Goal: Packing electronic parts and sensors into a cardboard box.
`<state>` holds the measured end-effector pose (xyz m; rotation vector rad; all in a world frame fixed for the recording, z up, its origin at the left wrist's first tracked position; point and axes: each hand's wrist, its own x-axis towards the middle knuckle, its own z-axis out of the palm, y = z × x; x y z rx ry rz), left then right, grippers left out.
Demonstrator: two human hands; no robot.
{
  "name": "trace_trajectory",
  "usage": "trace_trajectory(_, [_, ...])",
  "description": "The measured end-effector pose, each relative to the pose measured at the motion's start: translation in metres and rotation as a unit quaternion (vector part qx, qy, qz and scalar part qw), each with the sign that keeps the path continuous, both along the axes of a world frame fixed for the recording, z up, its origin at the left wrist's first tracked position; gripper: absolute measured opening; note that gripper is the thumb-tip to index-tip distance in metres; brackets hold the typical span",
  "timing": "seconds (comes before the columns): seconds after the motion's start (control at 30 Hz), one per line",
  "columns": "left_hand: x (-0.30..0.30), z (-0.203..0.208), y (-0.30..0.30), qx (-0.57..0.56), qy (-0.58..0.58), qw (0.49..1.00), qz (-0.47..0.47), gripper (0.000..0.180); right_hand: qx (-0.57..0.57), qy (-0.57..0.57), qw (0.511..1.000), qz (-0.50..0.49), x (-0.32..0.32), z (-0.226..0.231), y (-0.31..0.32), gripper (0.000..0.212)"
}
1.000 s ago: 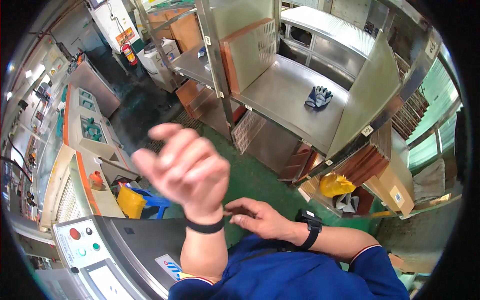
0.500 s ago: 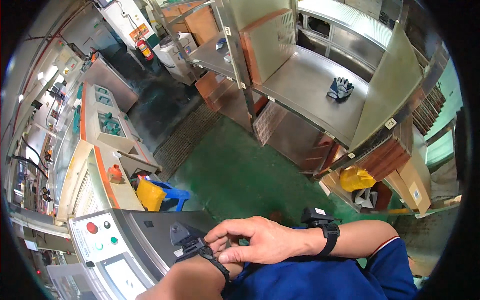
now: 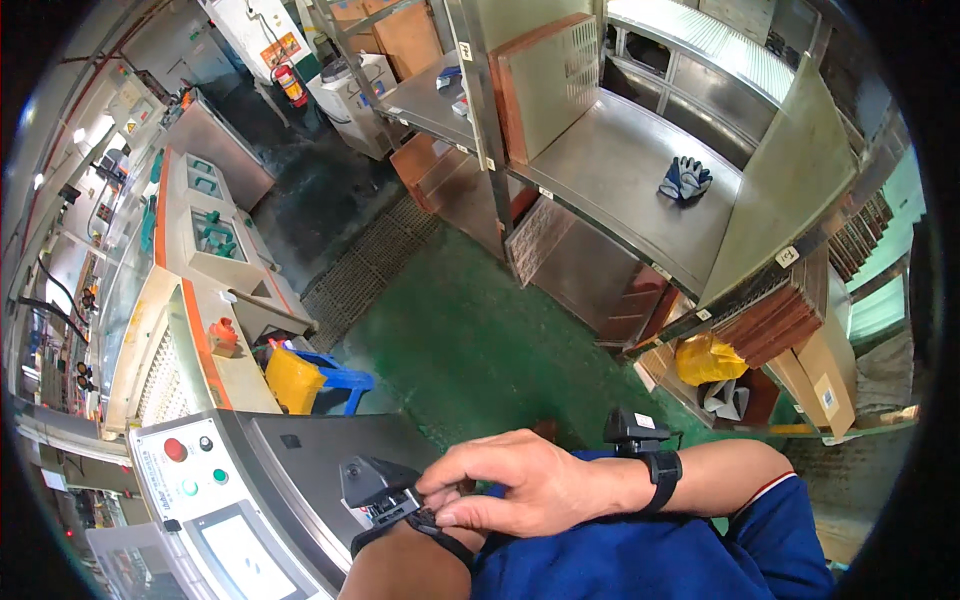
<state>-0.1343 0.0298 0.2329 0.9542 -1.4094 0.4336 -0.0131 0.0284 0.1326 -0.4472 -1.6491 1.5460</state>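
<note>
My right hand (image 3: 525, 485) reaches across to my left wrist, its fingers curled at a black strap-on device (image 3: 378, 485) there. Thumb and fingertips press together by the device's edge and its black strap (image 3: 440, 535). The left forearm (image 3: 405, 570) comes in from the lower edge. My left hand lies behind the right one, with its fingers hidden. A similar black device (image 3: 636, 428) sits on my right wrist, held by a dark strap (image 3: 664, 478).
On the left stands a machine with a control panel (image 3: 190, 465) and screen. Beyond it are a yellow container (image 3: 293, 380) and a blue stool (image 3: 345, 380). To the right, a metal shelf (image 3: 610, 150) carries gloves (image 3: 686, 178) and upright boards. Green floor (image 3: 470, 340) lies between.
The device on my left wrist has turned and sits slightly lower, and the left forearm has shifted right. My right hand stays at it. The view has moved slightly.
</note>
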Motion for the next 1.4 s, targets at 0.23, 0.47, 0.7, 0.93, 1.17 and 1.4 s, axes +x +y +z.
trace_trajectory(0.23, [0.009, -0.003, 0.006, -0.023, 0.001, 1.0, 0.002, 0.016, 0.103, 0.035, 0.994, -0.017, 0.015, -0.003, 0.008, 0.022])
trace_trajectory(0.47, [0.017, -0.003, 0.011, -0.046, 0.002, 0.999, 0.003, 0.016, 0.236, 0.019, 0.96, -0.147, 0.017, -0.002, 0.01, 0.019])
trace_trajectory(0.7, [0.023, -0.004, 0.011, -0.059, -0.005, 0.998, 0.017, 0.016, 0.193, 0.036, 0.962, -0.192, 0.023, -0.008, 0.009, 0.012])
trace_trajectory(0.93, [0.024, 0.034, 0.041, 0.109, -0.084, 0.991, 0.009, 0.016, 0.123, 0.047, 0.98, -0.151, 0.028, -0.002, 0.004, 0.014])
trace_trajectory(1.17, [0.012, 0.028, 0.041, 0.082, -0.191, 0.973, 0.101, 0.012, -0.043, -0.045, 0.997, -0.045, 0.021, 0.017, 0.01, 0.029])
trace_trajectory(1.4, [0.067, -0.043, 0.045, 0.145, 0.09, 0.977, 0.126, 0.038, -0.373, 0.046, 0.925, 0.052, 0.047, -0.013, 0.025, 0.024])
